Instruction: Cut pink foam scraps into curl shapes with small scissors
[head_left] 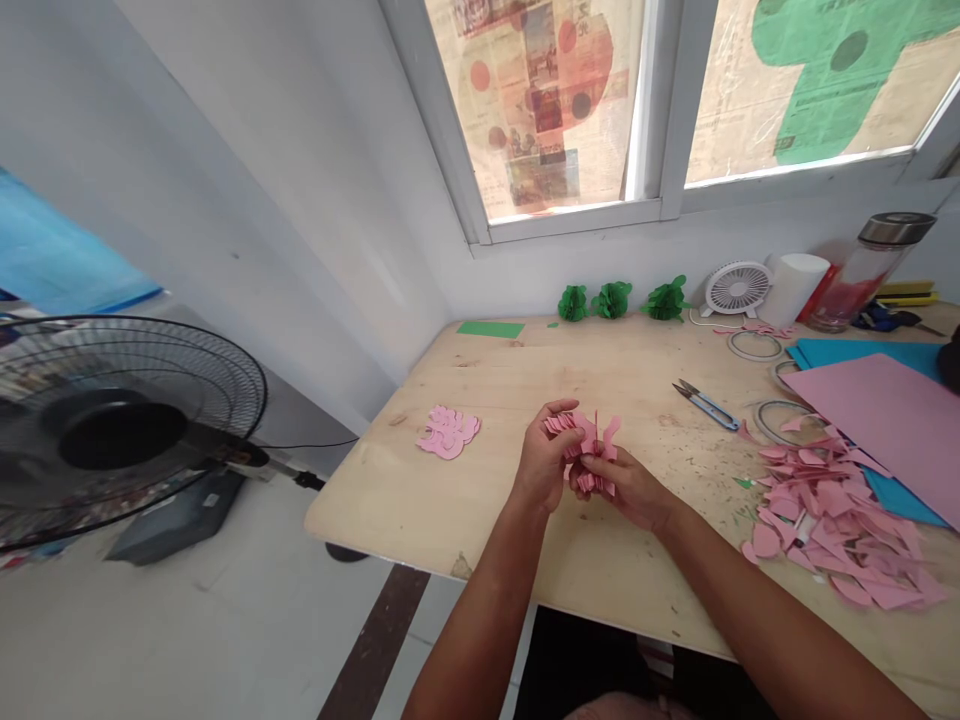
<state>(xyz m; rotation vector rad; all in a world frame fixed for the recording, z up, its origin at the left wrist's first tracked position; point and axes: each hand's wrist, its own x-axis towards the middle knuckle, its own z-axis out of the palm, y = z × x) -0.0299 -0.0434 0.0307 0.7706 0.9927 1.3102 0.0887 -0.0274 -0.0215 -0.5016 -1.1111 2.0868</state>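
Note:
Between my two hands, above the middle of the wooden table (pixel 420 500), is a bundle of pink paper cutouts (pixel 581 430) with fanned, layered edges. My left hand (pixel 544 455) grips its left side, fingers curled round the layers. On the other side, my right hand (pixel 626 485) pinches the lower right part with thumb and fingers. Parts of the bundle are hidden behind the fingers. To the left lies a loose stack of pink paper cutouts (pixel 448 432) with wavy outlines. Small thread snips (pixel 706 405) with blue-grey handles rest to the right.
Pink paper scraps (pixel 840 520) are heaped at the right beside pink sheets (pixel 885 420) over blue ones. Green folded-paper figures (pixel 611 300) stand by the wall, near a small white fan (pixel 739 288) and a glass bottle (pixel 862 275). A large black fan (pixel 120 425) stands left of the table.

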